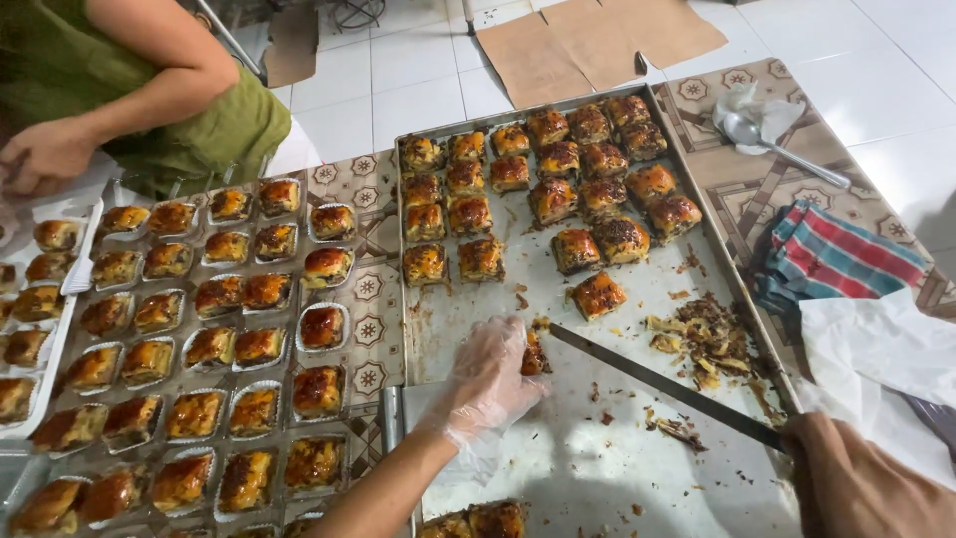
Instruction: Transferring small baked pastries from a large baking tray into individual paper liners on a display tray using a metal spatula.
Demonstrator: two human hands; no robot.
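My left hand, in a thin clear plastic glove, is closed on a browned square pastry just above the metal baking tray. My right hand, at the lower right, grips the handle of a long dark knife whose blade lies flat across the tray and points at that pastry. One loose pastry sits alone mid-tray. Several more glazed pastries fill the tray's far end in rows.
Left of the tray, many pastries in paper cups cover the patterned table. Crumbs are piled by the tray's right rim. A striped cloth, white plastic and a ladle lie right. Another person in green works at the far left.
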